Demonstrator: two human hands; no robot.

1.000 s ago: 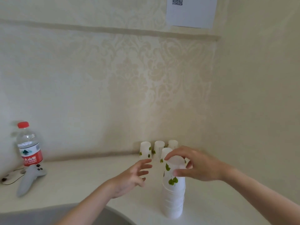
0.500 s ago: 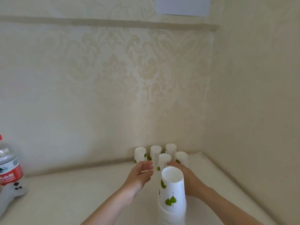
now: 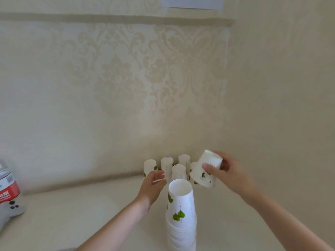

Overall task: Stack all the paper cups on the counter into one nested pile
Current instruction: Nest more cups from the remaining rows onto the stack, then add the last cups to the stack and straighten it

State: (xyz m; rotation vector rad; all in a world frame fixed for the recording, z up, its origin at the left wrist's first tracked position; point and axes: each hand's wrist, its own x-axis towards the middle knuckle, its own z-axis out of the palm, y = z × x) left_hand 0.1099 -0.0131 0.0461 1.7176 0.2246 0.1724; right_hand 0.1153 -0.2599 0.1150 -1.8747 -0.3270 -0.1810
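Observation:
A nested pile of upside-down white paper cups (image 3: 181,214) with green leaf prints stands on the pale counter (image 3: 81,214) at the bottom centre. Behind it, by the wall corner, several single cups (image 3: 178,172) stand upside down. My right hand (image 3: 230,174) holds one lifted cup (image 3: 206,169), tilted, above the right end of that group. My left hand (image 3: 154,185) hovers with curled fingers beside the leftmost cup (image 3: 150,167), just left of the pile's top, holding nothing.
A water bottle with a red label (image 3: 7,187) and a grey game controller (image 3: 10,211) lie at the far left. Wallpapered walls meet in a corner right behind the cups. A white paper sheet (image 3: 192,2) hangs high on the wall.
My right hand left the pile's top, reached behind it and has lifted one cup off the counter. My left hand moved forward to the loose cups. The view shifted right.

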